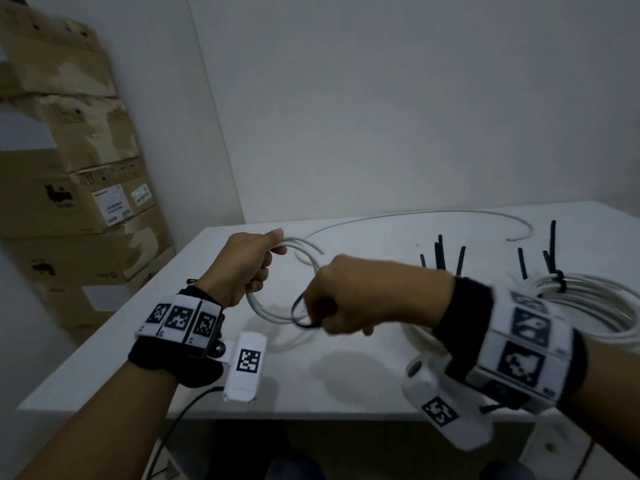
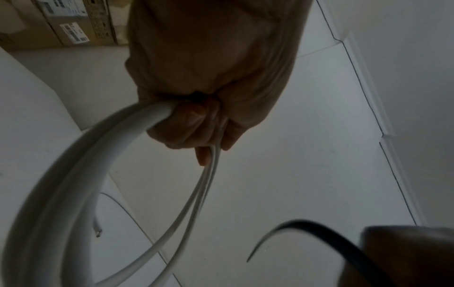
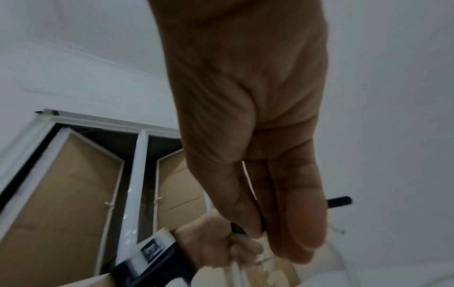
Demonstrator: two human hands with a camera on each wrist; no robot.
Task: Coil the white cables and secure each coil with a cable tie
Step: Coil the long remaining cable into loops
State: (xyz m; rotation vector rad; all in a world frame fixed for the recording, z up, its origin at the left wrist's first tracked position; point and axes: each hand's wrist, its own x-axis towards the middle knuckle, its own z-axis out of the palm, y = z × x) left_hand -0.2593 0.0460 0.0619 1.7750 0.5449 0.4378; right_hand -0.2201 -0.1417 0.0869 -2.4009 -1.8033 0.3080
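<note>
Above white table (image 1: 145, 341), smooth round cable loops (image 1: 277, 315)

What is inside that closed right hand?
The right hand pinches a black cable tie, looped out beside the white coil. The tie's stretch under the fingers is hidden.

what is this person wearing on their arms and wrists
Both forearms are bare, with no sleeves. The left wrist carries a black strap under a white band of square black-and-white markers, with a white camera pod bearing another marker and a thin black cable trailing from it. The right wrist has a matching black strap, marker band and tagged white pod.
</note>
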